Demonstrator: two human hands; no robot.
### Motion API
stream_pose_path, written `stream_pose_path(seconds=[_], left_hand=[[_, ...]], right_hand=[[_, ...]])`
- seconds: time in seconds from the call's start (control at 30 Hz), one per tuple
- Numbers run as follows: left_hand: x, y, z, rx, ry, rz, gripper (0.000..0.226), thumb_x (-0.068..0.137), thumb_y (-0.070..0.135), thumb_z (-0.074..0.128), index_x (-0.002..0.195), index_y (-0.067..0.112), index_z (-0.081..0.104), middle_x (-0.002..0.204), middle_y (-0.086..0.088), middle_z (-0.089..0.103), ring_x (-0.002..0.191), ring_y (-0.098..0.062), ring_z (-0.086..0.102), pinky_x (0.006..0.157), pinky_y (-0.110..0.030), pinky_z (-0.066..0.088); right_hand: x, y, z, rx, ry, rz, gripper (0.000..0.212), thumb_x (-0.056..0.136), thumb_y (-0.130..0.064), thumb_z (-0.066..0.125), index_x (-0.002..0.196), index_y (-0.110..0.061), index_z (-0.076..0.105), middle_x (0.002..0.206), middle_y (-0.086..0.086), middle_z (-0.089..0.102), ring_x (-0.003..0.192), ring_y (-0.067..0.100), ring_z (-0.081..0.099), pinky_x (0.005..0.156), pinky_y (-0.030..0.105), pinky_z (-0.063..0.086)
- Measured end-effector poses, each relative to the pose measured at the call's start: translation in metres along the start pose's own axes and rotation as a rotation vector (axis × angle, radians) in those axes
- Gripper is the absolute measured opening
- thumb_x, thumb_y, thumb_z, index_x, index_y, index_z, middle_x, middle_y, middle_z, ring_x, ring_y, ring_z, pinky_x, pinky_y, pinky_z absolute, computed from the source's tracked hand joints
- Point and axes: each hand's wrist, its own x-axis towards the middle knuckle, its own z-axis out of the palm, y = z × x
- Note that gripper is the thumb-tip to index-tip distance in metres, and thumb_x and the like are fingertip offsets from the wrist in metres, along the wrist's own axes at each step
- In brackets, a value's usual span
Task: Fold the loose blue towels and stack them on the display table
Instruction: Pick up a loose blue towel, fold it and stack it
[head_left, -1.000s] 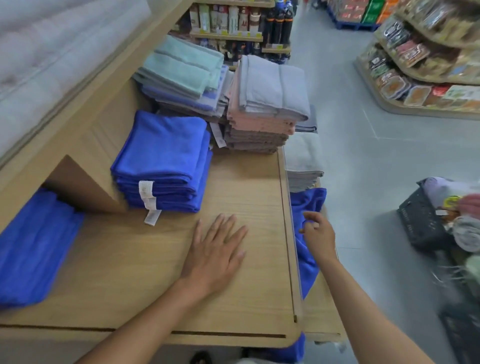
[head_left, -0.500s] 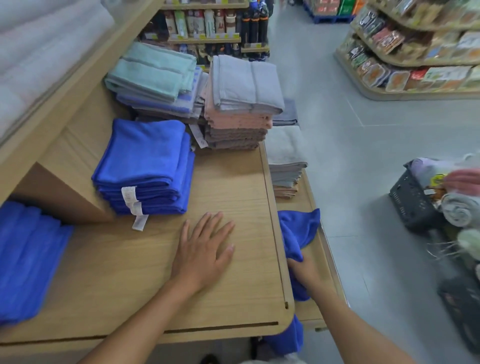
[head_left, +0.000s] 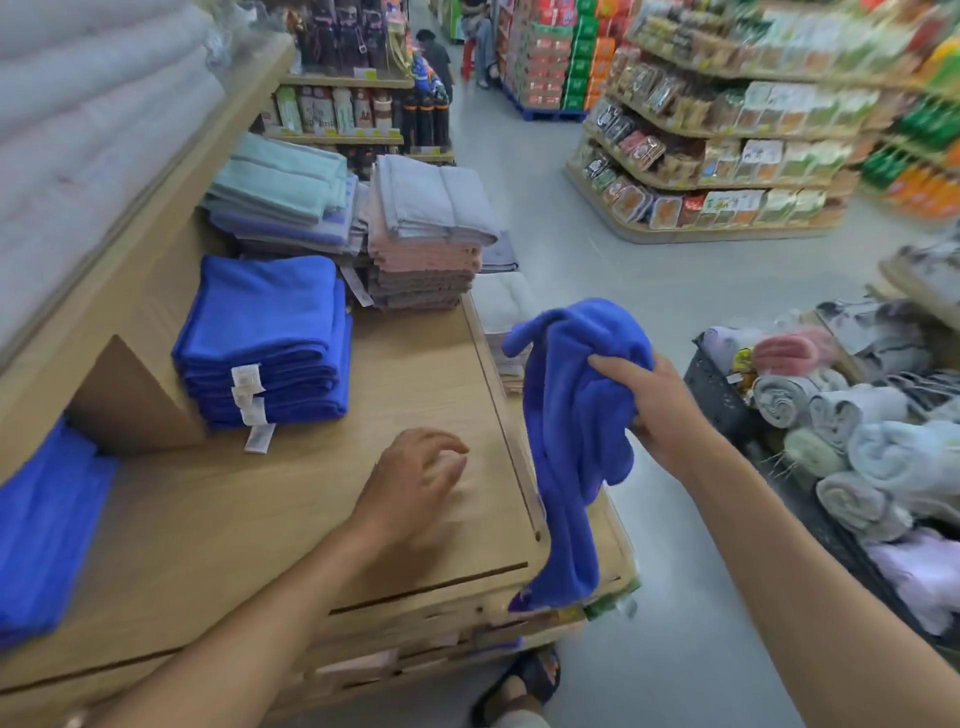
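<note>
My right hand (head_left: 657, 410) grips a loose blue towel (head_left: 569, 441) and holds it up beside the right edge of the wooden display table (head_left: 291, 499); the towel hangs crumpled down past the table's corner. My left hand (head_left: 415, 480) hovers just over the tabletop with fingers loosely curled, holding nothing. A stack of folded blue towels (head_left: 267, 338) with white tags sits on the table to the left of my hands. More blue towel (head_left: 44, 525) lies at the far left edge.
Stacks of grey, pink and teal towels (head_left: 426, 234) stand at the table's back. A lower shelf with pale towels (head_left: 506, 306) runs along the right side. A dark basket of rolled towels (head_left: 841, 415) sits on the floor to the right. Store shelves (head_left: 717, 156) line the aisle.
My right hand took hold of the loose blue towel on the lower shelf and lifted it up. My left hand rose from lying flat on the table and its fingers curled.
</note>
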Motion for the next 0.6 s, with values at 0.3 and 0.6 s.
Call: stream_pose_path(seconds=[0.3, 0.6], left_hand=[[-0.005, 0.089, -0.014, -0.834, -0.068, -0.182, 0.087, 0.082, 0.026, 0.084, 0.15, 0.037, 0.031, 0.147, 0.017, 0.047, 0.135, -0.003, 0.047, 0.104, -0.024, 0.045], [0.002, 0.062, -0.081, -1.09, 0.022, -0.311, 0.123, 0.065, 0.068, 0.072, 0.162, 0.027, 0.01, 0.153, 0.009, 0.039, 0.127, -0.01, 0.057, 0.098, -0.033, 0.047]], right_hand=[[-0.038, -0.135, 0.064, 0.164, -0.151, -0.099, 0.031, 0.087, -0.028, 0.073, 0.061, -0.023, 0.057, 0.052, -0.004, 0.043, 0.049, 0.012, 0.038, 0.049, 0.023, 0.032], [-0.037, -0.207, 0.103, 0.05, -0.317, -0.122, 0.047, 0.085, -0.03, 0.07, 0.049, -0.027, 0.04, 0.038, -0.009, 0.032, 0.035, 0.008, 0.029, 0.04, 0.016, 0.027]])
